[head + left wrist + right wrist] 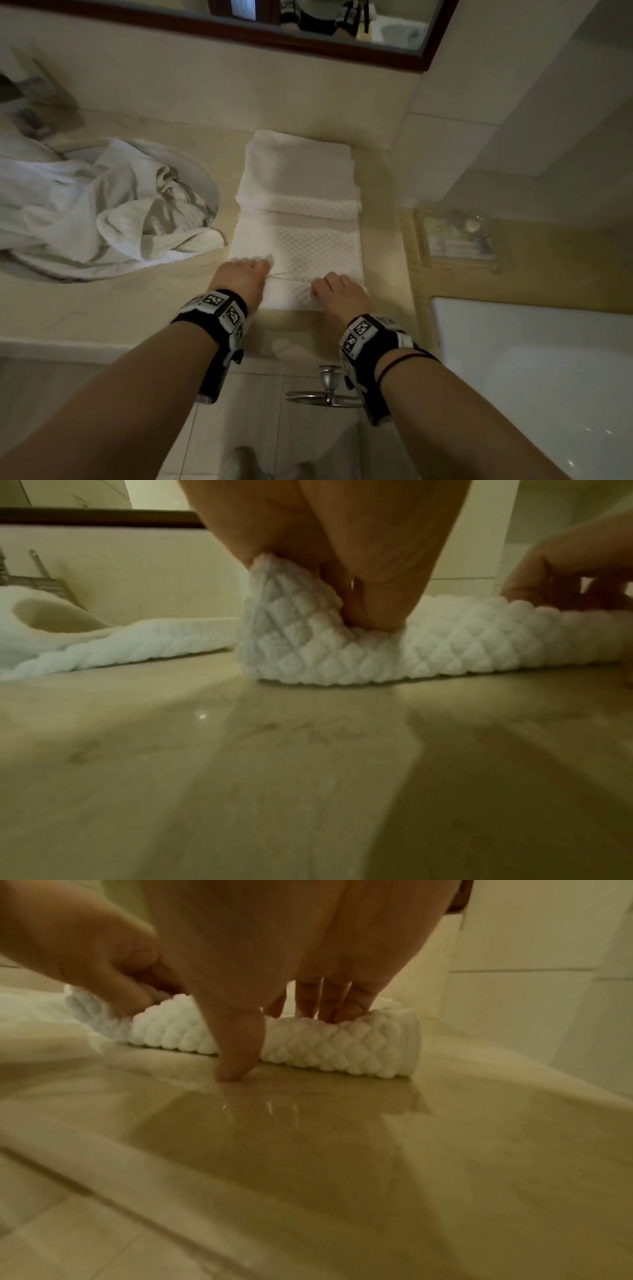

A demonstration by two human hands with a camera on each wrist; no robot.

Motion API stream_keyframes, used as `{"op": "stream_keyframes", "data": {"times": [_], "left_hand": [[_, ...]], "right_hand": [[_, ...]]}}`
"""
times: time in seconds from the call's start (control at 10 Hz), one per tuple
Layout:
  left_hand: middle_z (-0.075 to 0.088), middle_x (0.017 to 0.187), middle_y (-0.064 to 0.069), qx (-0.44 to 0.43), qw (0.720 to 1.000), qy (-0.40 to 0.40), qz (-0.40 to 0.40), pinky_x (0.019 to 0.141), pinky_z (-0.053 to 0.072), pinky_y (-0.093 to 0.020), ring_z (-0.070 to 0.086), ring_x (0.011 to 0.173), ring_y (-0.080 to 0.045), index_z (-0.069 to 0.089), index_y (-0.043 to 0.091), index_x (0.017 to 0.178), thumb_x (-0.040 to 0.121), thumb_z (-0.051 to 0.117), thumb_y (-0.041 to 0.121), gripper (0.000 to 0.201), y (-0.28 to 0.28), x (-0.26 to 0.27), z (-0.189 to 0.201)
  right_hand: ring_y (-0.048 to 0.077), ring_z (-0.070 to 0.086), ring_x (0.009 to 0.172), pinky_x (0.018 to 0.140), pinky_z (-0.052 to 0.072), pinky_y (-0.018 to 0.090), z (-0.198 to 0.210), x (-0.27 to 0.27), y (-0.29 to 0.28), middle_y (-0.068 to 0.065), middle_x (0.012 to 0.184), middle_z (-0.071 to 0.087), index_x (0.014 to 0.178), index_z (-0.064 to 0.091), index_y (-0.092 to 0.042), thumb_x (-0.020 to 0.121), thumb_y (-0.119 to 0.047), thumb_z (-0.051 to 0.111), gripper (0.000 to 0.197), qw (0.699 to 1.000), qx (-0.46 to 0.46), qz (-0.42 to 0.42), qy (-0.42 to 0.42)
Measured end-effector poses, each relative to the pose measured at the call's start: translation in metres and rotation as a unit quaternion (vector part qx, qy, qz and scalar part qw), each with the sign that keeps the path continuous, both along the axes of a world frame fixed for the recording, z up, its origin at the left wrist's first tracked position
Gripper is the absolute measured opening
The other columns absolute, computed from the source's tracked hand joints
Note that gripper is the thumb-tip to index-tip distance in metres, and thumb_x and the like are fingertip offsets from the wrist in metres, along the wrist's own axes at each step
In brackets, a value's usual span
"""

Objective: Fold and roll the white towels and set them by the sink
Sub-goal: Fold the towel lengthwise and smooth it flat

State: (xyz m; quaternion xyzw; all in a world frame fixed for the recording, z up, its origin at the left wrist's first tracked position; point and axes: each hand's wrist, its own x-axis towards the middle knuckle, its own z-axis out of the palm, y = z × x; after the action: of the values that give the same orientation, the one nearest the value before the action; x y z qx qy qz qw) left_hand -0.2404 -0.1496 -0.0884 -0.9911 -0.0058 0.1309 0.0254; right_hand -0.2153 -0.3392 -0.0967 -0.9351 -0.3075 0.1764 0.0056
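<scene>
A white waffle towel (308, 246) lies as a long strip on the beige counter (137, 308), its near end turned over into a low roll (359, 1047). My left hand (253, 267) pinches the roll's left end between thumb and fingers (346, 607). My right hand (329, 284) holds the right part, its fingers (329, 1001) pushed into the top and its thumb (236, 1066) down on the counter in front. A finished white roll (301, 205) lies across the strip's far end, with another folded towel (298, 161) behind it.
A heap of loose white towels (102, 205) fills the sink at left. A glass soap dish (459, 236) stands on the counter to the right, and a white bathtub (513, 359) is below it. A chrome towel ring (325, 390) hangs under the counter's front edge.
</scene>
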Motion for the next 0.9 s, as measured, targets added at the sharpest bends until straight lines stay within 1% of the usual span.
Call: {"op": "stream_keyframes", "data": {"times": [0.1, 0.2, 0.3, 0.4, 0.5, 0.6, 0.7, 0.8, 0.9], "left_hand": [[0.047, 0.138, -0.002, 0.017, 0.999, 0.028, -0.009, 0.096, 0.037, -0.030, 0.046, 0.124, -0.023, 0.039, 0.022, 0.138, 0.097, 0.037, 0.023, 0.041, -0.002, 0.006, 0.008], [0.046, 0.139, 0.000, 0.027, 0.998, 0.058, -0.013, 0.100, 0.035, -0.032, 0.044, 0.126, -0.021, 0.041, 0.026, 0.137, 0.097, 0.037, 0.025, 0.040, -0.002, 0.014, 0.011], [0.035, 0.148, -0.001, 0.018, 0.995, 0.097, -0.014, 0.109, 0.025, -0.035, 0.035, 0.134, -0.021, 0.032, 0.029, 0.143, 0.098, 0.036, 0.027, 0.045, 0.000, 0.018, 0.011], [0.033, 0.145, 0.000, -0.008, 0.998, 0.043, -0.046, 0.104, 0.027, -0.033, 0.035, 0.130, -0.023, 0.032, 0.033, 0.140, 0.093, 0.045, 0.021, 0.050, 0.005, 0.020, 0.010], [0.043, 0.131, 0.004, 0.012, 0.988, 0.009, -0.153, 0.092, 0.032, -0.029, 0.041, 0.119, -0.020, 0.046, 0.029, 0.127, 0.089, 0.047, 0.023, 0.038, 0.004, 0.028, 0.020], [0.047, 0.129, 0.000, 0.015, 0.983, 0.034, -0.178, 0.098, 0.034, -0.030, 0.044, 0.118, -0.021, 0.048, 0.018, 0.124, 0.093, 0.043, 0.043, 0.040, 0.001, 0.033, 0.026], [0.039, 0.132, -0.005, 0.036, 0.961, 0.113, -0.251, 0.098, 0.036, -0.033, 0.042, 0.118, -0.024, 0.039, 0.014, 0.128, 0.084, 0.058, 0.051, 0.061, 0.005, 0.038, 0.026], [0.037, 0.135, -0.006, 0.023, 0.958, 0.127, -0.254, 0.099, 0.038, -0.034, 0.041, 0.121, -0.025, 0.039, 0.015, 0.131, 0.089, 0.057, 0.025, 0.046, 0.005, 0.043, 0.024], [0.044, 0.131, -0.005, -0.002, 0.967, 0.128, -0.219, 0.098, 0.041, -0.034, 0.047, 0.119, -0.025, 0.045, 0.015, 0.127, 0.092, 0.052, 0.025, 0.037, 0.004, 0.050, 0.025]], "right_hand": [[0.027, 0.043, 0.113, 0.087, 0.036, 0.034, 0.004, -0.003, 0.004, 0.007, 0.127, 0.043, 0.126, 0.042, -0.014, 0.086, -0.018, 0.052, 0.041, 1.000, 0.010, -0.019, -0.017], [0.028, 0.045, 0.111, 0.081, 0.039, 0.036, 0.009, 0.003, 0.007, 0.007, 0.126, 0.042, 0.124, 0.043, -0.015, 0.091, -0.016, 0.046, 0.033, 1.000, 0.003, -0.022, -0.013], [0.030, 0.049, 0.108, 0.081, 0.041, 0.037, 0.014, 0.013, 0.013, 0.009, 0.123, 0.045, 0.120, 0.047, -0.014, 0.094, -0.024, 0.047, 0.028, 0.999, -0.021, -0.032, 0.030], [0.029, 0.051, 0.110, 0.089, 0.041, 0.036, 0.025, 0.026, 0.021, 0.008, 0.123, 0.049, 0.122, 0.050, -0.014, 0.095, -0.026, 0.047, 0.030, 0.995, -0.051, -0.048, 0.071], [0.027, 0.057, 0.109, 0.096, 0.046, 0.035, 0.039, 0.047, 0.032, 0.006, 0.123, 0.057, 0.126, 0.055, -0.018, 0.091, -0.026, 0.056, 0.036, 0.984, -0.100, -0.087, 0.119], [0.028, 0.056, 0.113, 0.097, 0.046, 0.036, 0.046, 0.051, 0.036, 0.007, 0.128, 0.057, 0.126, 0.057, -0.017, 0.087, -0.025, 0.063, 0.040, 0.975, -0.095, -0.131, 0.153], [0.029, 0.049, 0.124, 0.097, 0.040, 0.033, 0.049, 0.056, 0.036, 0.013, 0.134, 0.053, 0.129, 0.055, -0.007, 0.092, -0.016, 0.056, 0.039, 0.968, -0.055, -0.183, 0.163], [0.030, 0.053, 0.119, 0.099, 0.044, 0.036, 0.049, 0.059, 0.045, 0.010, 0.130, 0.056, 0.126, 0.059, -0.011, 0.086, -0.022, 0.065, 0.042, 0.960, -0.093, -0.199, 0.173], [0.030, 0.054, 0.115, 0.099, 0.046, 0.045, 0.044, 0.054, 0.052, 0.006, 0.130, 0.056, 0.125, 0.060, -0.018, 0.078, -0.031, 0.073, 0.051, 0.956, -0.151, -0.190, 0.166]]}}
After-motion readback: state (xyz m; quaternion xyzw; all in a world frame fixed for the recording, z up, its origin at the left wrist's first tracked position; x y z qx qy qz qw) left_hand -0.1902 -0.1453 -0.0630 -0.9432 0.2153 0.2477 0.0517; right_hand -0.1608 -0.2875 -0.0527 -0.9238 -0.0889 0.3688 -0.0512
